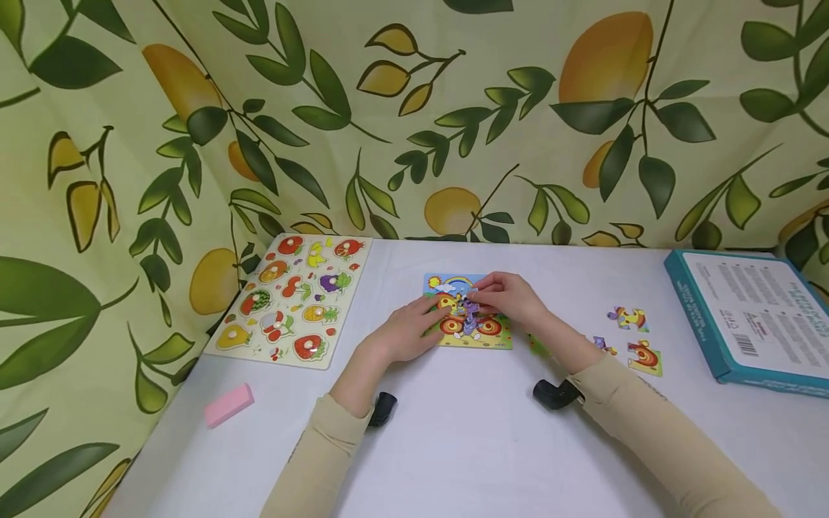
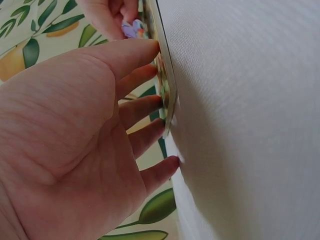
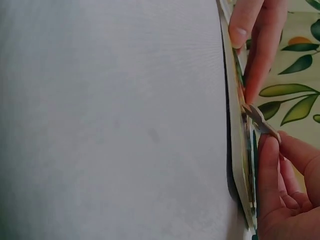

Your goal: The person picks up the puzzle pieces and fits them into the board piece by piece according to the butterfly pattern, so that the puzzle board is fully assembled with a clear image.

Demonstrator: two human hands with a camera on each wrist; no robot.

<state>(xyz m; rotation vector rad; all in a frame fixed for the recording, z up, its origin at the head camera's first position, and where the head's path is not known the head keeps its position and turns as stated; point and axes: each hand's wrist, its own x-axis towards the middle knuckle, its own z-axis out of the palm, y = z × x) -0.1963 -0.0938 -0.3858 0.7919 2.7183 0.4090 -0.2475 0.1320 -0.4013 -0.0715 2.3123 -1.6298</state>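
A colorful jigsaw board (image 1: 499,341) with a rainbow, a sun and red-orange butterfly wings lies flat on the white table. My left hand (image 1: 408,331) rests at its left side; in the left wrist view the fingers (image 2: 145,107) are spread and fairly straight, their tips on the board's edge. Over the upper right of the board, my right hand (image 1: 514,296) pinches a puzzle piece (image 3: 264,124) between thumb and finger. That piece is tilted, one end down at the board's surface. It shows purple in the left wrist view. Part of the picture is hidden under both hands.
Loose puzzle pieces (image 1: 628,318) lie right of the board, some partly behind my right forearm. A fruit peg board (image 1: 330,302) is at the left, with a pink block (image 1: 229,405) before it. A teal-edged box (image 1: 764,316) stands at the right. A patterned curtain (image 1: 414,129) hangs behind.
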